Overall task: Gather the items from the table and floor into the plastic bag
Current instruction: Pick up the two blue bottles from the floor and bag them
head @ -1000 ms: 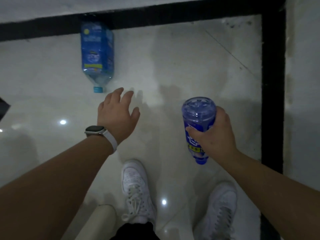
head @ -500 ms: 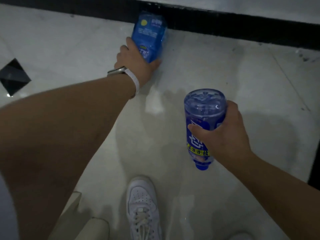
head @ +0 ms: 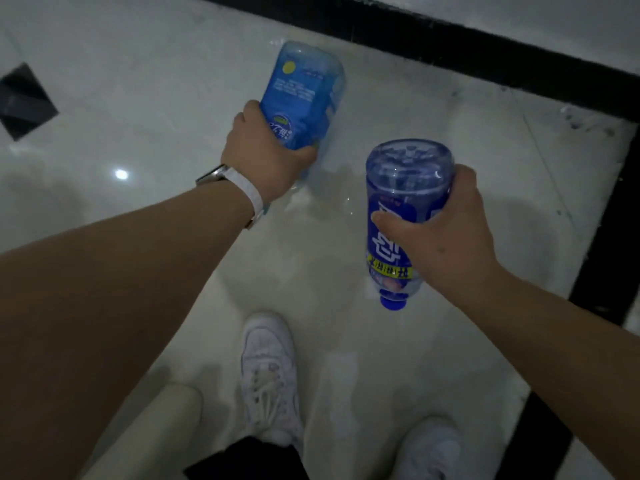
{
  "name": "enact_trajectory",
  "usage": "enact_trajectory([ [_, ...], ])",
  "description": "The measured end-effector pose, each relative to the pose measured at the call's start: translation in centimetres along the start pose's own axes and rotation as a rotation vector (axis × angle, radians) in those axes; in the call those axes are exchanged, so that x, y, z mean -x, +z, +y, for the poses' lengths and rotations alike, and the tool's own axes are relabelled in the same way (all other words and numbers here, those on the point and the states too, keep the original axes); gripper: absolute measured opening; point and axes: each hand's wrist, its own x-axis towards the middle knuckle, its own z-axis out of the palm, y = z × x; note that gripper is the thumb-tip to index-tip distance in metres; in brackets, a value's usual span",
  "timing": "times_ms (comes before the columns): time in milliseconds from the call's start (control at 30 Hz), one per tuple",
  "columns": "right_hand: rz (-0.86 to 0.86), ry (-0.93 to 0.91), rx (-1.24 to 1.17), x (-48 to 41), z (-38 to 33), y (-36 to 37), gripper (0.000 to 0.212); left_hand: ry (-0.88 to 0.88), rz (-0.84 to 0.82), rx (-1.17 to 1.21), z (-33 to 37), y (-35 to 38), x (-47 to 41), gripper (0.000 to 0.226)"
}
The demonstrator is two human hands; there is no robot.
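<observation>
Risk: the left thumb [head: 303, 154] and fingers curl round only the near end of the square blue bottle [head: 304, 91]. Its long body sticks out toward 12 o'clock, so it could swing or slip out on the lift. The left hand [head: 263, 157] is closed on it; I cannot tell whether the bottle touches the floor [head: 145, 109]. The right thumb [head: 391, 221] and fingers wrap the middle of the round bottle [head: 405, 188], a firm hold, cap [head: 393, 302] pointing to 6 o'clock; a loose cap would leak. Both hands are full, so opening the bag looks awkward. The plastic bag is not in view. A white shoe [head: 270, 375] is at 6 o'clock, a black border strip [head: 485, 53] at 1 o'clock.
</observation>
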Motion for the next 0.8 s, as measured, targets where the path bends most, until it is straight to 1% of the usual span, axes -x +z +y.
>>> enact_trajectory([
  [67,-0.004,0.006,-0.009,1.3,-1.4,-1.8,0.079,-0.010,0.001,0.142,1.3,-2.0,2.4,0.082],
  [133,0.000,0.013,-0.009,2.7,-3.3,-3.8,0.078,-0.016,-0.001,0.233,3.1,-4.7,4.6,0.075],
  [233,-0.003,0.004,0.029,4.9,-7.0,-7.0,0.079,-0.003,0.010,0.313,6.0,-9.9,8.3,0.064],
  [367,-0.014,-0.041,0.071,8.1,-13.9,-11.6,0.081,-0.027,0.055,0.410,9.6,-17.5,13.3,0.057],
  [633,-0.026,-0.218,0.112,16.1,-31.9,-17.4,0.070,-0.095,0.158,0.532,14.8,-34.4,20.6,0.065],
  [800,-0.050,-0.312,0.166,22.8,-43.3,-19.2,0.078,-0.154,0.227,0.666,16.5,-44.8,25.4,0.066],
])
